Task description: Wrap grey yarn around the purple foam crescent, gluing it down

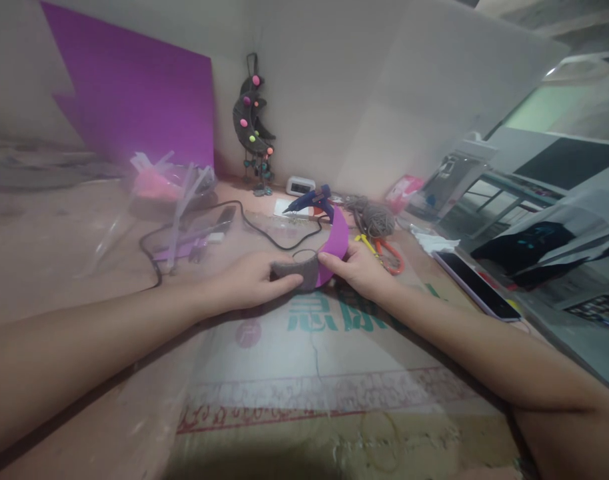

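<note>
Between my two hands is a crescent moon shape (337, 235), its right part bare purple and its left part wrapped in grey yarn. My left hand (254, 280) grips the grey end, thumb lying along the front. On the purple part, my right hand (357, 268) pinches with its thumb in front; its other fingers are hidden behind. A blue glue gun (312, 199) rests just beyond the crescent. Behind my right hand lie a ball of grey yarn (377, 219) and orange-handled scissors (392, 259) beside a yellow tool (366, 244).
A finished-looking grey moon hanging (249, 120) with coloured pompoms is on the wall. Purple sheets (149, 87) lean at the left, behind a plastic bag (159, 187). A black cord (264, 235) crosses the table. A phone (477, 283) lies at the right edge.
</note>
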### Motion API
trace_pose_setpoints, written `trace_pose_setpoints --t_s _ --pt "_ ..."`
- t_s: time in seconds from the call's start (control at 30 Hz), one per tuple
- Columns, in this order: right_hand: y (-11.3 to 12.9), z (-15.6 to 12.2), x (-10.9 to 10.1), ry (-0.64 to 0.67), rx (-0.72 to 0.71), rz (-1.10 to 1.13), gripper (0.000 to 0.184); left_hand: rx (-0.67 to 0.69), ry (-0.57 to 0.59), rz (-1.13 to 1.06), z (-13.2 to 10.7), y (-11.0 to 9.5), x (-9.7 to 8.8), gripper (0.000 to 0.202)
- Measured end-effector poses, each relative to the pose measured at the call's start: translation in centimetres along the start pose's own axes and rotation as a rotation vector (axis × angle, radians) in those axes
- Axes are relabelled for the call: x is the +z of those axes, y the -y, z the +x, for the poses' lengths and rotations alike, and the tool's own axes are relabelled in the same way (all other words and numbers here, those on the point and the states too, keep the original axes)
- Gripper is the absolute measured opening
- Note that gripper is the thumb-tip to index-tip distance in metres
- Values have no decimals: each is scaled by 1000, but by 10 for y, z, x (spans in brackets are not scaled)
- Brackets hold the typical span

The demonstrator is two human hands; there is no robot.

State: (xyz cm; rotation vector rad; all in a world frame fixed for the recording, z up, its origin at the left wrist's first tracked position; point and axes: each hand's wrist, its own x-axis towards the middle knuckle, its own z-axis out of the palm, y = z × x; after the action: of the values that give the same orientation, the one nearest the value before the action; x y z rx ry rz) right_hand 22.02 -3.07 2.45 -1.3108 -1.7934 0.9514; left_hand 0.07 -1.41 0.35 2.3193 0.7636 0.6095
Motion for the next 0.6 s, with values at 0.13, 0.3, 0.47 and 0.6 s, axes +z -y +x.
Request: trace_pose_setpoints --t_s 0.13,0.3,0.47,0.6 --pt "-3 -1 1 2 1 63 35 -16 0 -20 1 -1 -1 28" --pt "-12 0 2 -6 10 186 44 -52 1 -78 2 -2 -2 32" --pt "-12 1 1 4 27 235 38 -60 -4 -95 2 -3 -3 34" --pt "-6 2 1 3 21 194 37 -64 3 -108 2 -2 -2 34"
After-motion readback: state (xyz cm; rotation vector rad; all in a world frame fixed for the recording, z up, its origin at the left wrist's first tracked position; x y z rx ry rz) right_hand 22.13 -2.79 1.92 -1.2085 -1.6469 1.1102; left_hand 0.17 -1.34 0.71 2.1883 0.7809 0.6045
